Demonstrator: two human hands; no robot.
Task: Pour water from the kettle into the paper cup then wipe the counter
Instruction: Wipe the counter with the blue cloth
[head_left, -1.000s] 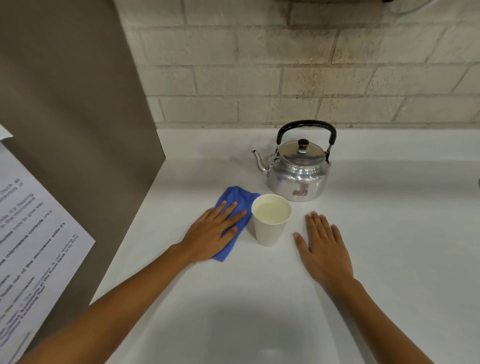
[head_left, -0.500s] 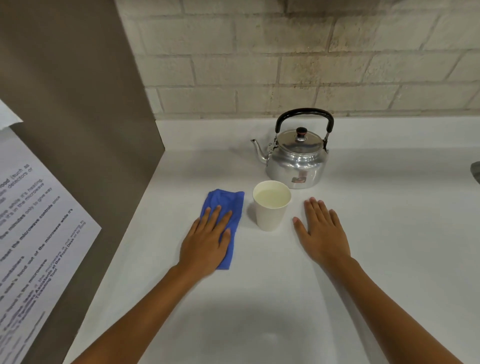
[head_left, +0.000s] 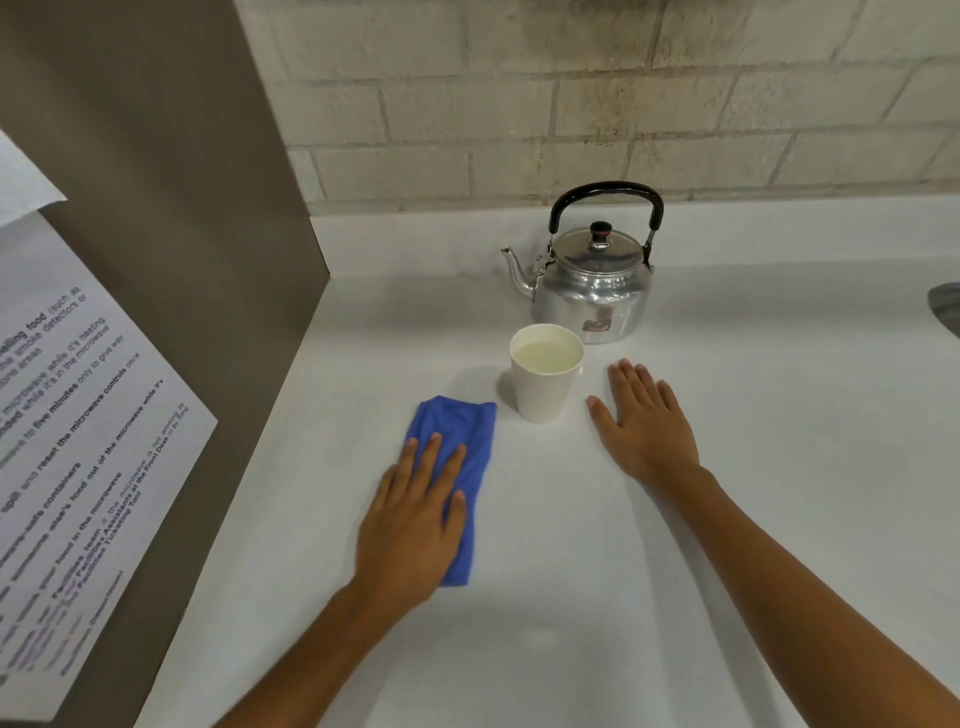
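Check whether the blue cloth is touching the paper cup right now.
No, the cloth lies flat under the left hand, with bare counter showing between it and the cup.

Shared workplace kitchenette: white counter (head_left: 623, 571), painted brick wall (head_left: 571, 104) at twelve o'clock, metal kettle (head_left: 592, 291) at one, printed microwave-rules notice (head_left: 67, 441) mentioning Facilities and Front Desk at nine.

The white counter (head_left: 675, 597) bore a metal kettle (head_left: 592, 291) near the back, with a filled paper cup (head_left: 544, 382) just before it. A folded blue cloth (head_left: 462, 441) lay flat left of the cup, apart from it.
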